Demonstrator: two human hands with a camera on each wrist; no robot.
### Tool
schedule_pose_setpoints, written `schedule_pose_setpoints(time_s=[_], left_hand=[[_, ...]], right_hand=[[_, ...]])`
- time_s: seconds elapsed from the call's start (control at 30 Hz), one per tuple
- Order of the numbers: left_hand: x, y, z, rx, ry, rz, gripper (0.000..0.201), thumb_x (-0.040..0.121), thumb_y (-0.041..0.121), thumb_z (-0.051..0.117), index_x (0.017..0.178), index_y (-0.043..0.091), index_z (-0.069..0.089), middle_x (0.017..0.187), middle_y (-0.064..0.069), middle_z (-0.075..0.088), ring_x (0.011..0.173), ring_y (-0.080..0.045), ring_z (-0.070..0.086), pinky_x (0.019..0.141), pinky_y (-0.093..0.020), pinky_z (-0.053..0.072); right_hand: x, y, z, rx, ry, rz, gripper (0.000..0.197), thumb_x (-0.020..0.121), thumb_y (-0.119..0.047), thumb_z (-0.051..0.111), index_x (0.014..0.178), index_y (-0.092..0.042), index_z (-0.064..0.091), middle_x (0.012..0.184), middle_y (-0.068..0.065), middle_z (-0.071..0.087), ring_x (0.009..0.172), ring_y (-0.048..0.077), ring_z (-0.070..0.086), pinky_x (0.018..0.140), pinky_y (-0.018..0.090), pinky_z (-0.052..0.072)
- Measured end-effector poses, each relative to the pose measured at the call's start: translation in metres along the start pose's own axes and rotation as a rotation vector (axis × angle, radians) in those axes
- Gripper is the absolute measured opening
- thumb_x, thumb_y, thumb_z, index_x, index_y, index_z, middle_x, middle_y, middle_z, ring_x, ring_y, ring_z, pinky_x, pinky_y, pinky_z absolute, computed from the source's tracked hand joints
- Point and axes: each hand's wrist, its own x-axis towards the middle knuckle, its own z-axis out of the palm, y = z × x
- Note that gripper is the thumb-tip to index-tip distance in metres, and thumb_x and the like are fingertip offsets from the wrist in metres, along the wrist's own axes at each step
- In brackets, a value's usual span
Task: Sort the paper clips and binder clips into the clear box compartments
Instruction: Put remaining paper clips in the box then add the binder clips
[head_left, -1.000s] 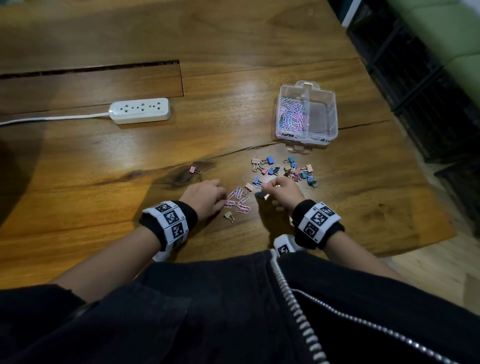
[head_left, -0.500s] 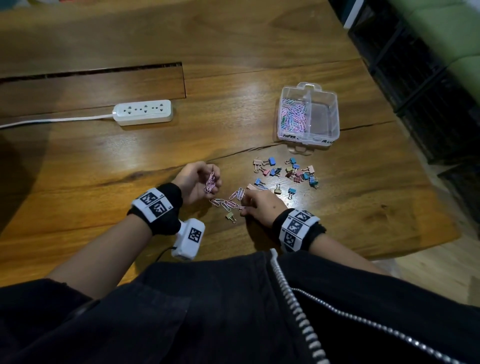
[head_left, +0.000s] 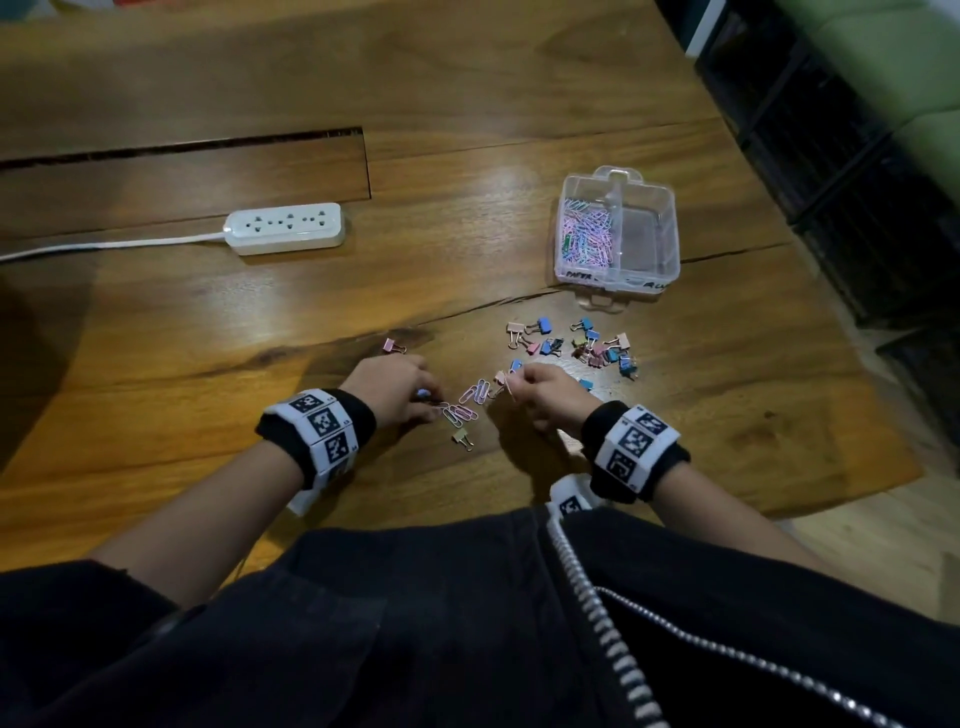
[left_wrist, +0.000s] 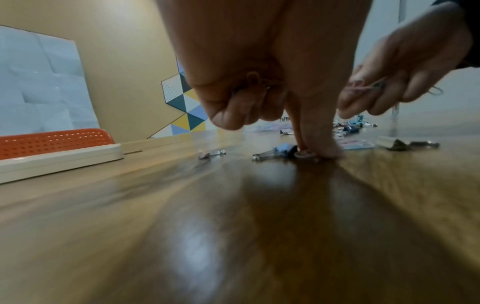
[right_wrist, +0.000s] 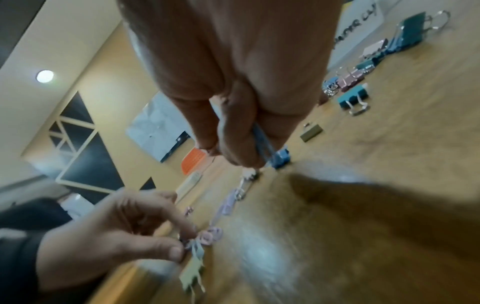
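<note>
Head view: my left hand (head_left: 390, 387) sits low on the wooden surface (head_left: 208, 322), fingers curled down onto the loose pink paper clips (head_left: 462, 410). My right hand (head_left: 545, 395) is just beside them, pinching a few paper clips between thumb and fingers. Binder clips (head_left: 582, 345) lie scattered between my right hand and the clear box (head_left: 670, 228), whose left compartment holds paper clips. One pink binder clip (head_left: 390, 345) lies alone beyond my left hand, an olive one (head_left: 461, 438) near me. A white power strip (head_left: 285, 227) rests well to the left.

Left wrist view: my left thumb and forefinger press together on a pink paper clip (left_wrist: 305, 153) against the surface, touching a blue binder clip (left_wrist: 280, 149). My right hand (left_wrist: 400, 72) hangs near, curled round thin wire clips.

Right wrist view: my right fingers (right_wrist: 233, 131) clamp a blue clip (right_wrist: 262, 142); whether paper or binder clip I cannot tell. My left hand (right_wrist: 124, 232) pinches at the pink clips below.
</note>
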Motion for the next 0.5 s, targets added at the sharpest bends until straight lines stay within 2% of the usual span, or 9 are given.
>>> schedule_pose_setpoints(time_s=[0.13, 0.23, 0.3, 0.33, 0.4, 0.5], left_hand=[[-0.001, -0.002, 0.004, 0.024, 0.064, 0.03, 0.029, 0.089, 0.041, 0.052, 0.11, 0.026, 0.064, 0.105, 0.002, 0.055, 0.103, -0.014, 0.054, 0.067, -0.023, 0.039], [-0.001, -0.003, 0.01, 0.036, 0.045, 0.048, 0.026, 0.09, 0.037, 0.048, 0.107, 0.021, 0.06, 0.105, 0.001, 0.054, 0.101, -0.015, 0.054, 0.071, -0.024, 0.043], [0.001, -0.001, 0.013, -0.013, 0.012, 0.042, 0.019, 0.09, 0.033, 0.047, 0.097, 0.019, 0.057, 0.098, 0.001, 0.05, 0.097, -0.016, 0.053, 0.071, -0.024, 0.041], [0.001, -0.001, 0.013, -0.098, 0.009, 0.029, 0.014, 0.09, 0.031, 0.048, 0.088, 0.019, 0.055, 0.092, 0.002, 0.047, 0.093, -0.017, 0.052, 0.071, -0.023, 0.039], [0.002, -0.002, 0.013, -0.404, 0.027, -0.039, 0.022, 0.089, 0.025, 0.049, 0.068, 0.022, 0.044, 0.08, 0.003, 0.041, 0.079, -0.017, 0.047, 0.066, -0.022, 0.035], [0.004, 0.0, 0.01, -1.166, 0.168, -0.235, 0.025, 0.081, 0.012, 0.044, 0.056, 0.016, 0.039, 0.063, 0.002, 0.04, 0.056, -0.011, 0.043, 0.058, -0.023, 0.033]], right_hand=[[0.003, -0.011, -0.006, 0.203, -0.066, 0.001, 0.026, 0.089, -0.013, 0.052, 0.064, -0.012, 0.046, 0.06, 0.001, 0.047, 0.037, 0.003, 0.034, 0.032, 0.013, 0.026], [0.006, -0.014, -0.007, 0.331, -0.044, 0.006, 0.027, 0.086, -0.007, 0.057, 0.06, -0.011, 0.049, 0.062, 0.005, 0.056, 0.032, 0.003, 0.037, 0.028, 0.012, 0.025], [0.006, -0.014, -0.007, 0.387, -0.051, 0.021, 0.026, 0.085, -0.006, 0.058, 0.059, -0.01, 0.052, 0.056, 0.002, 0.061, 0.031, 0.002, 0.036, 0.027, 0.012, 0.024], [0.006, -0.013, -0.006, 0.405, -0.052, 0.031, 0.025, 0.084, -0.005, 0.058, 0.06, -0.01, 0.052, 0.053, 0.0, 0.062, 0.03, 0.002, 0.036, 0.027, 0.012, 0.024], [0.006, -0.011, -0.005, 0.425, -0.034, 0.051, 0.025, 0.083, -0.002, 0.058, 0.061, -0.011, 0.051, 0.048, -0.003, 0.058, 0.03, 0.001, 0.035, 0.028, 0.011, 0.025], [0.006, -0.008, -0.003, 0.422, -0.014, 0.065, 0.025, 0.082, 0.0, 0.059, 0.062, -0.012, 0.05, 0.047, -0.004, 0.054, 0.03, 0.002, 0.035, 0.028, 0.011, 0.025]])
